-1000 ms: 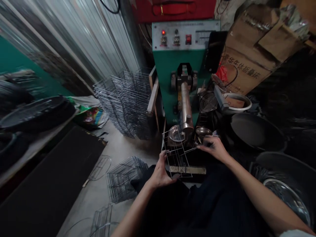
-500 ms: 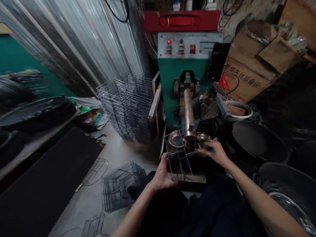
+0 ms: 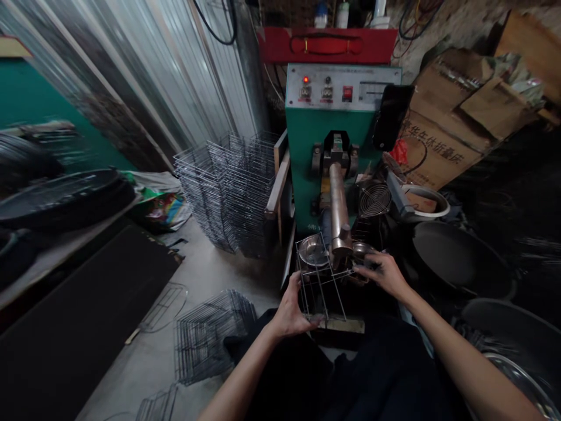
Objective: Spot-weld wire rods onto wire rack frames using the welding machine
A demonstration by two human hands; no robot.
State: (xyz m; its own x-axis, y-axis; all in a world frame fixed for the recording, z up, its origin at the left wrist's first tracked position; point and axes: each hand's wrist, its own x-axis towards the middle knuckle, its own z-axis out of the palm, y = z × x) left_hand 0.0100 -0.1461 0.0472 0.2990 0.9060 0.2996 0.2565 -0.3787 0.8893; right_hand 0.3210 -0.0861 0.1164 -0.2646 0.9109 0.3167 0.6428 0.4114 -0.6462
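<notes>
head view: you've got a wire frame [image 3: 322, 286] by the green machine [image 3: 302, 140]
your left hand [image 3: 289, 310] grips its side, your right hand [image 3: 386, 273] pinches a thin rod [image 3: 344, 273]

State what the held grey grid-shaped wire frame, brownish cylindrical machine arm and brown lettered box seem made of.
Wire frame: likely bare steel, its thin rods dully glinting. Machine arm: metal, perhaps copper alloy, given its smooth, warm sheen. Lettered box: matte cardboard, judging by the creased flaps.
</notes>
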